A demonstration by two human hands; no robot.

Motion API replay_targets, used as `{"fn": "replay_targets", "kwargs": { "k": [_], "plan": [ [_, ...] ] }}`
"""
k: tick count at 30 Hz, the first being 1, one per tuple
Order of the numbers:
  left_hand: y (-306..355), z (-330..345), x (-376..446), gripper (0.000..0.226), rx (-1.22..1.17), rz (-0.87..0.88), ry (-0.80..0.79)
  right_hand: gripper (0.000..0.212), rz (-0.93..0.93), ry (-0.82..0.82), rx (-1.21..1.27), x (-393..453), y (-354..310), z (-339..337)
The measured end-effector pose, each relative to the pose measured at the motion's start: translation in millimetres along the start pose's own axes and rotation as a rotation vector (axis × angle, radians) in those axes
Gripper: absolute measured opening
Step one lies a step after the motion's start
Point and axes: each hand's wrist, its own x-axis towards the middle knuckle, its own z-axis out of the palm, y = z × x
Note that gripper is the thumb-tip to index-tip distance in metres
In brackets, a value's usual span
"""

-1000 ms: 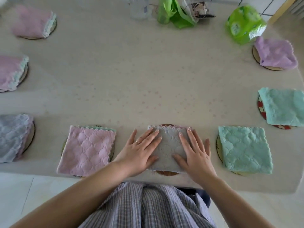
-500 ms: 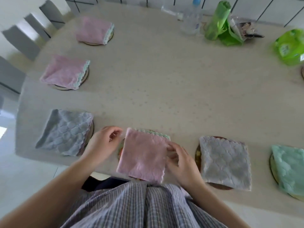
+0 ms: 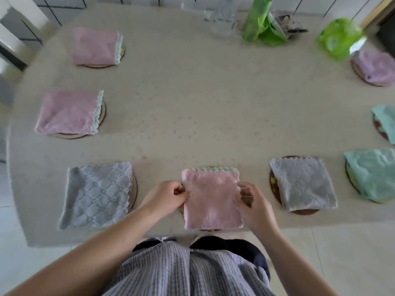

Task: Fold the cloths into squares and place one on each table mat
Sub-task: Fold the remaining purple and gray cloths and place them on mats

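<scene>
The left hand (image 3: 165,196) and right hand (image 3: 253,201) each pinch a side edge of the folded pink square cloth with a mint scalloped border (image 3: 211,199), which lies between them on a round mat at the near edge of the speckled beige table (image 3: 192,107). White floor tiles show below.

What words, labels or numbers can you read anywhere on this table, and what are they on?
No text can be read.
Green packet: a pale printed patch, too blurred to read.
Clear bottle: no legible label.
Dark wrapper behind the green bag: print too small and blurred.
Cloths and mats: patterns only, no writing.
</scene>
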Motion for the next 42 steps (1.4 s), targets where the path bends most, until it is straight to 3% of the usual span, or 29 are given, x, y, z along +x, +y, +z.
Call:
{"fn": "replay_targets", "kwargs": {
  "k": [9, 12, 14, 16, 17, 19, 23, 29, 32, 35, 38, 40, 42],
  "plan": [
    [3, -1, -2, 0.029, 0.003, -0.008, -0.025, 0.038, -0.108, -0.105, -0.088, 10, 2, -2],
    [6, -1, -9, 0.025, 0.113, 0.007, 0.064, 0.037, -0.153, -0.111, -0.101, 12, 4, -5],
    [4, 1, -15, 0.022, 0.292, 0.209, 0.277, 0.035, -0.257, -0.061, -0.178, 15, 6, -7],
    [3, 6, -18, 0.018, 0.423, 0.527, 0.408, 0.034, -0.431, -0.035, -0.367, 19, 4, -9],
    [4, 11, -18, 0.030, 0.504, 0.641, 0.394, 0.036, -0.526, -0.039, -0.464, 21, 3, -9],
    [1, 25, -10, 0.061, 0.711, 0.707, 0.275, 0.046, -0.666, -0.104, -0.667, 22, 0, -3],
    [-10, 39, -3, 0.089, 0.793, 0.540, 0.172, 0.075, -0.644, -0.218, -0.950, 28, 11, 6],
    [-17, 39, -5, 0.099, 0.733, 0.404, 0.081, 0.084, -0.570, -0.293, -0.971, 37, 17, 1],
    [-11, 21, -12, 0.093, 0.685, 0.406, 0.083, 0.088, -0.535, -0.263, -0.843, 40, 6, -2],
    [-32, -12, -24, 0.072, 0.451, 0.407, 0.400, 0.085, -0.475, -0.159, -0.632, 38, -19, 11],
    [-83, -62, -36, 0.052, 0.100, 0.172, 0.762, 0.066, -0.550, -0.105, -0.515, 31, -57, 57],
    [-123, -94, -45, 0.043, 0.039, 0.018, 0.816, 0.057, -0.637, -0.123, -0.455, 22, -82, 97],
    [-160, -120, -50, 0.038, -0.015, -0.096, 0.731, 0.046, -0.559, -0.195, -0.361, 9, -106, 134]
  ]
}}
